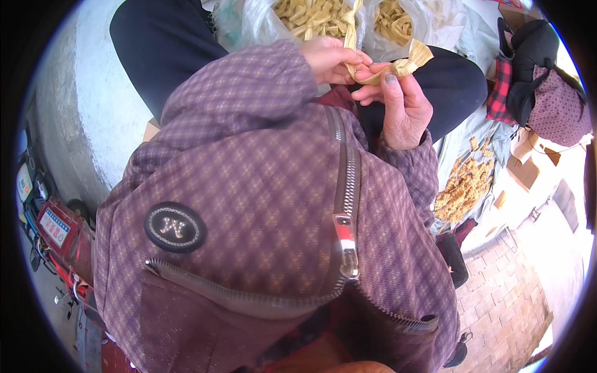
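A pale yellow, flat strip that looks like tofu skin (418, 57) is stretched between my two hands, with a folded, knot-like bunch and a fanned end at the right. My left hand (333, 60) pinches it near its middle, where one length rises toward the bags. My right hand (405, 109) grips it just below the bunch, thumb on top and fingers curled beneath. Just beyond my hands, one clear plastic bag (260, 26) holds many knotted yellow pieces (311, 17). A second bag to its right holds more of these knots (393, 22).
At the right, a heap of brownish-yellow pieces (465, 189) lies on a plastic sheet, with cardboard boxes (522, 171) beside it. Another person (559, 105) sits at the far right. A pale concrete surface (99, 87) and a red vehicle (61, 230) are at the left.
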A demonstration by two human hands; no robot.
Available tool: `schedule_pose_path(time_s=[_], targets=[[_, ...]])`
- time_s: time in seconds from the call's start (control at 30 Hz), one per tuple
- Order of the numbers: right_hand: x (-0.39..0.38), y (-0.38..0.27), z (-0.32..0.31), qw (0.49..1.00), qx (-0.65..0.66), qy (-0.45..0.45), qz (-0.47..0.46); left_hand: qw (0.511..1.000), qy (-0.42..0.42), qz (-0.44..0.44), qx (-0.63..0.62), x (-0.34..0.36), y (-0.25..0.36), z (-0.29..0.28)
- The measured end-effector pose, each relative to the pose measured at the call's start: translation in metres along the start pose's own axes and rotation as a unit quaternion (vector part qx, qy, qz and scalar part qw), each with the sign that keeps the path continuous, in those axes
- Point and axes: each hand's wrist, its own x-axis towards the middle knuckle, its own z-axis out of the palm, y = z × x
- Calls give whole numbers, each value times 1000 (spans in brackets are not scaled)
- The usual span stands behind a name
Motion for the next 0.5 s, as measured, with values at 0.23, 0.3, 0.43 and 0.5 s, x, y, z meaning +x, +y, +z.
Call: schedule_pose_path(time_s=[0.23,0.3,0.43,0.5], targets=[[24,2,8,942,-315,-2,-118,958,-28,8,284,-6,6,6],[31,13,2,909,-401,9,-111,933,-13,78,352,-8,1,6],[31,13,-2,938,-346,-7,27,845,105,243,464,-14,1,10],[30,16,-6,969,-232,-6,82,791,134,310,510,-14,3,12]])
